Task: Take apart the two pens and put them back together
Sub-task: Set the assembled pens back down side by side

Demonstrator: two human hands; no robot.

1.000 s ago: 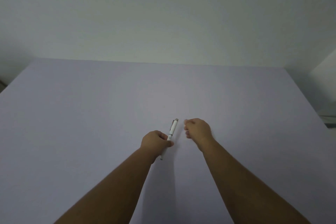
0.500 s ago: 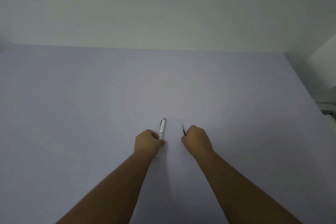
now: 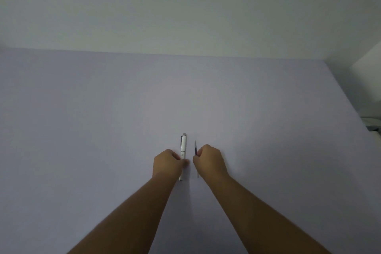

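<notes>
Seen from the head camera, looking forward and down, two bare forearms reach from the bottom edge onto a pale lavender table point(image 3: 103, 130) that fills most of the frame, with a plain off-white wall point(image 3: 185, 6) behind it. The left hand point(image 3: 168, 163) is curled into a loose fist, its fingers pinching a white pen point(image 3: 183, 146) near the middle of its barrel. The pen points away from the person, nearly straight up the frame; its far end shows a greyish cap tip and a dark clip along the left side, and its near end pokes out below the hand with a small dark tip. Whether the pen rests on the table or is held just above it cannot be told. Just beside it, apart from it, the right hand point(image 3: 209, 163) is also closed in a fist, gripping a thin dark refill point(image 3: 195, 148). The refill's far end sticks out past the knuckles, roughly parallel to the pen, and a faint pale length shows below the hand. The two hands are near each other but not touching. At the far right edge a white object point(image 3: 369, 80) stands beside the table, too blurred to identify.
</notes>
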